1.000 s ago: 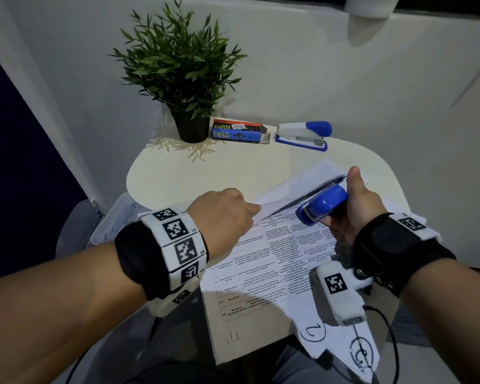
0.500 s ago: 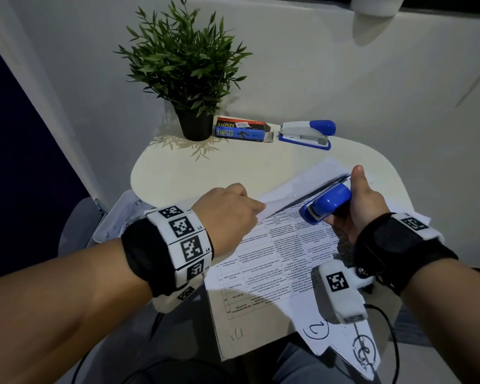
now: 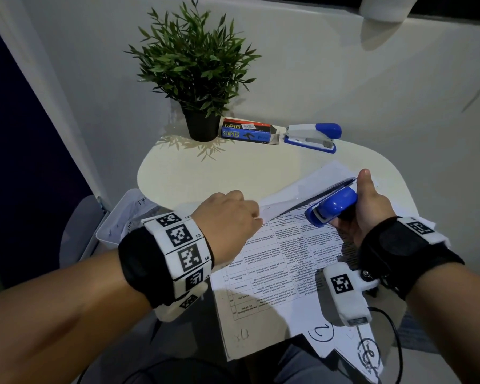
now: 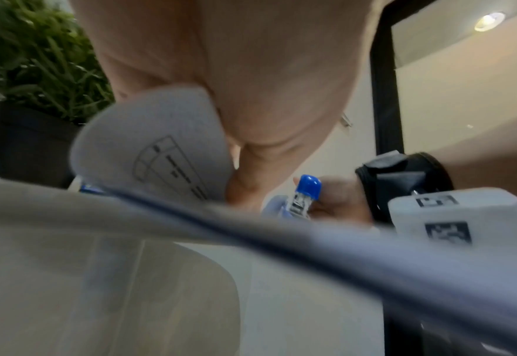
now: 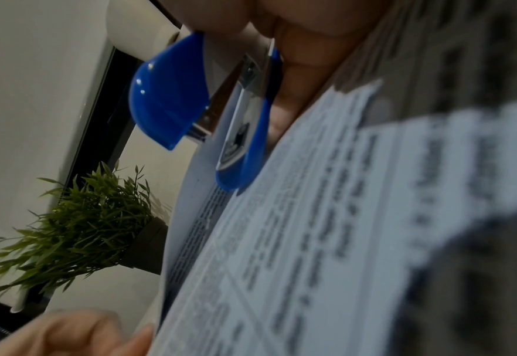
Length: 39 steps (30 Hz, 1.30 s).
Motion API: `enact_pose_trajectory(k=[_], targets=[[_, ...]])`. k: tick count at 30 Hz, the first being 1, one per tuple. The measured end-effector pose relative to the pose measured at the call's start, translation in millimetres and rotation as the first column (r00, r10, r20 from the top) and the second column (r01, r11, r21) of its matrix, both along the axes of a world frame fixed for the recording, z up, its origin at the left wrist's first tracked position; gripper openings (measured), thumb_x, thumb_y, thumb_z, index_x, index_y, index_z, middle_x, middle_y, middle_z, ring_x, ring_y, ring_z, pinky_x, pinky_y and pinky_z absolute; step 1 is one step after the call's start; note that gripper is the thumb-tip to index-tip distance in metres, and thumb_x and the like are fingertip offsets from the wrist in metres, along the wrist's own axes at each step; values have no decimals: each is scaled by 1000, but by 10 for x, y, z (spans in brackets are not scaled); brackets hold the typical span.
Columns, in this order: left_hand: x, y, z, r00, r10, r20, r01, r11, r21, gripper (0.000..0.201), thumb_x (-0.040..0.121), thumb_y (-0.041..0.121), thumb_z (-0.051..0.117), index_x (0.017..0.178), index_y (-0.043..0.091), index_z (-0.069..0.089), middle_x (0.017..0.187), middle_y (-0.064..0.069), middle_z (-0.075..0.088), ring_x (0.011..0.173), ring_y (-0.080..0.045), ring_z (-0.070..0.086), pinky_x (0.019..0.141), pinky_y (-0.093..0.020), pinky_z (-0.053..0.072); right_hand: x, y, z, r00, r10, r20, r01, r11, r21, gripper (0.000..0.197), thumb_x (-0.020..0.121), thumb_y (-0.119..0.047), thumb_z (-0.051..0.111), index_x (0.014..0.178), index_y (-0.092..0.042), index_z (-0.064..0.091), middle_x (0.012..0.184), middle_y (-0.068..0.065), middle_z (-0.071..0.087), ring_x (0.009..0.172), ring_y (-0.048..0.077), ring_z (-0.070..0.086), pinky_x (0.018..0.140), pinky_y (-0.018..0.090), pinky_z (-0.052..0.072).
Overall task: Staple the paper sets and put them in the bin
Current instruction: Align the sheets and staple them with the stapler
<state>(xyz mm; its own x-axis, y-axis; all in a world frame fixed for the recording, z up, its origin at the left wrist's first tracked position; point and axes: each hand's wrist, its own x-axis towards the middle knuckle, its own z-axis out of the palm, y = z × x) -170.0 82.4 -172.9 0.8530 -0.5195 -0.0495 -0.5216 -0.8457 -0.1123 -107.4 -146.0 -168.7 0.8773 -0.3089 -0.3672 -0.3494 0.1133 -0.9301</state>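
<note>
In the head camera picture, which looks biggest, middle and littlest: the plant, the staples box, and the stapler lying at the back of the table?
1. Plant, by far the biggest.
2 and 3. Staples box and back stapler look about the same size, so I won't rank them.

Both forearms are bare. The left wrist wears a wide black strap point(image 3: 139, 267) ringed by white blocks printed with black square codes. The right wrist has a black strap point(image 3: 399, 250), a white coded camera housing point(image 3: 344, 292) and a thin black cable point(image 3: 394, 336).

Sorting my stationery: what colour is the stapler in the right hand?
Blue and white stapler, gripped by the right hand; clearest in the head view.
</note>
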Motion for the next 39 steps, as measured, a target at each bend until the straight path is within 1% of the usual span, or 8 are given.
enact_pose_trajectory(k=[6,10,12,15,19,24,35,39], targets=[[-13,209,192,934,208,-289,-283,926,-248,66,90,1,42,141,42,33,115,6,38,104,-17,41,88,-28,41,-38,-42,76,998,56,-23,-50,975,218,49,94,-54,43,109,-11,59,104,14,68,88,31,68,57,42,59],[6,373,336,862,420,-283,-480,499,-721,28,86,13,63,111,27,62,99,4,58,92,-14,54,81,-20,38,-96,-106,309,969,245,1,-207,817,538,63,66,-52,63,115,-12,64,106,13,71,87,29,71,63,48,58],[14,360,383,837,455,-304,-465,299,-834,22,76,15,76,89,27,62,77,5,56,67,-9,50,65,-15,39,-115,-13,474,961,250,119,-275,805,525,54,80,-49,55,121,-14,62,116,14,68,93,29,70,70,47,58],[24,215,475,852,400,-337,-434,179,-883,27,70,11,80,71,27,59,65,6,53,55,-5,46,58,-14,40,-88,315,715,954,95,283,-208,892,401,41,84,-45,61,112,-15,60,101,9,67,87,25,67,80,40,56],[10,15,586,885,350,-305,-385,186,-904,27,70,7,78,67,25,58,64,5,54,56,-7,47,58,-21,44,-154,810,978,848,61,526,-84,996,20,27,84,-52,57,91,-26,53,78,-9,57,74,5,59,80,22,51],[-17,-38,621,889,353,-293,-381,213,-900,30,71,8,76,65,28,55,63,8,54,56,-6,49,56,-17,42,-228,999,881,700,298,649,-63,931,-360,20,93,-43,52,89,-25,46,73,-15,49,57,-14,48,58,6,37],[-78,-79,636,900,293,-322,-376,151,-914,26,74,8,75,71,26,56,63,8,50,49,0,45,54,-14,44,-221,1054,752,721,304,623,-103,936,-337,41,75,-69,39,75,-28,47,67,-11,55,68,10,56,70,31,48],[-123,-68,666,891,257,-374,-434,238,-869,42,66,23,81,101,26,58,91,10,59,70,0,57,69,-16,51,-208,1036,753,732,274,624,-125,954,-272,37,83,-57,37,71,-22,44,54,-13,50,54,2,51,58,20,43]])
